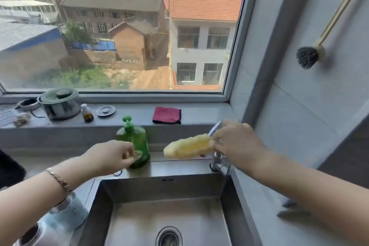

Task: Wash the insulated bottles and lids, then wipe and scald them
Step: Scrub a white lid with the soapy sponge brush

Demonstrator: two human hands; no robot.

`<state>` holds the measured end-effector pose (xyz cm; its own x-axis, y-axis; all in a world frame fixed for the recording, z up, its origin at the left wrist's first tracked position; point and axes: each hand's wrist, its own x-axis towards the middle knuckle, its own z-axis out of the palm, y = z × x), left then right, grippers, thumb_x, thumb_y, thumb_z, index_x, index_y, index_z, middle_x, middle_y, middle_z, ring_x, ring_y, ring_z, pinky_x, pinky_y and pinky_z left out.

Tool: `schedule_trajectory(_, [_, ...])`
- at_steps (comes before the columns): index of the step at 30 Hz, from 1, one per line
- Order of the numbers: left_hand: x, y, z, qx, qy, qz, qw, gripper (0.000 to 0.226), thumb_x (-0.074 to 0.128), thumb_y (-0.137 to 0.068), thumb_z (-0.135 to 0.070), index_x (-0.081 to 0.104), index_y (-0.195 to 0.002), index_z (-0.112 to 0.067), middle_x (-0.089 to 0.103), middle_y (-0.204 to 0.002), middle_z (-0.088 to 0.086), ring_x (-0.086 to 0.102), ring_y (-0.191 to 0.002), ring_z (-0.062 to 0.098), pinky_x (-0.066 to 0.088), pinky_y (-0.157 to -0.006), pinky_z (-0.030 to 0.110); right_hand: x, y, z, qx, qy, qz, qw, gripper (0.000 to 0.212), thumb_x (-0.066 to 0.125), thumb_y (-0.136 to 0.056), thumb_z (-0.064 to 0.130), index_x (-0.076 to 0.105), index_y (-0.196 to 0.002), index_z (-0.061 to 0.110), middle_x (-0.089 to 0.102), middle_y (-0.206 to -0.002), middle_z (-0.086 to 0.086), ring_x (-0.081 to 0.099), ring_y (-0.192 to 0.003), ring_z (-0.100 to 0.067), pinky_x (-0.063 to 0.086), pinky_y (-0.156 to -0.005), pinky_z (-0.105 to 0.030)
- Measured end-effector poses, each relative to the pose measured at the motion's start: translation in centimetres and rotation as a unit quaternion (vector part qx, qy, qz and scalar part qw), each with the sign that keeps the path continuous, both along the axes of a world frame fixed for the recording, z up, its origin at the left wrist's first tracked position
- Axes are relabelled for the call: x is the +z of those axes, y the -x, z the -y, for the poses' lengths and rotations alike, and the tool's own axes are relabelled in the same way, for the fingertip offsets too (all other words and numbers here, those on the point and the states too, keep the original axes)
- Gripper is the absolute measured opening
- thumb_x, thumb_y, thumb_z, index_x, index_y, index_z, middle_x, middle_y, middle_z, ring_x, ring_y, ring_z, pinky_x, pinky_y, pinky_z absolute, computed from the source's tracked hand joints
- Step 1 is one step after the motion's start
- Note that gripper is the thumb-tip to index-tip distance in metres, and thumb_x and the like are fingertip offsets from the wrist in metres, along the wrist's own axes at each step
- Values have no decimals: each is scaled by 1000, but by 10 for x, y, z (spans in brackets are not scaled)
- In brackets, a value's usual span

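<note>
My right hand [237, 146] grips a yellow sponge bottle brush [188, 147] by its base, and the sponge head points left above the back edge of the steel sink [159, 185]. My left hand [111, 156] reaches to the green dish soap bottle [135, 142] behind the sink, with its fingers curled at the bottle's left side near the label. Two insulated bottles stand at the lower left beside the sink: a pale blue one [67, 213] under my left forearm and another with an open mouth [32, 233] at the frame's corner.
The faucet [217, 162] stands at the sink's back right, partly behind my right hand. On the window sill lie a red cloth [166, 115], a small jar [87, 113], a round lid [105, 110] and an electric pot [60, 104]. A dark brush [307, 57] hangs on the right wall.
</note>
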<state>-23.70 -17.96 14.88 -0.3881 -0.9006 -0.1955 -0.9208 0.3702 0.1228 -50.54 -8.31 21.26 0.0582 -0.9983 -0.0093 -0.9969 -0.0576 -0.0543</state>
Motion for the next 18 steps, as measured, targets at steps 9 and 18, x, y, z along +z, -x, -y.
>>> schedule_trajectory(9, [-62,-89,9,100,1,-95,990,16,52,-88,-26,59,-103,-23,58,-93,-10,59,-96,16,47,-86,33,-136,-89,35,-35,-253,332,908,26,45,-95,15,56,-72,17,62,-71,-3,46,-52,-11,35,-46,-14])
schedule_trajectory(18, [-44,-36,144,77,16,-245,966,39,36,-99,-20,41,-138,-14,46,-141,9,46,-126,24,33,-103,31,-161,-117,93,-221,-285,586,726,14,45,-92,25,55,-97,17,53,-62,-5,32,-37,-10,24,-38,-17])
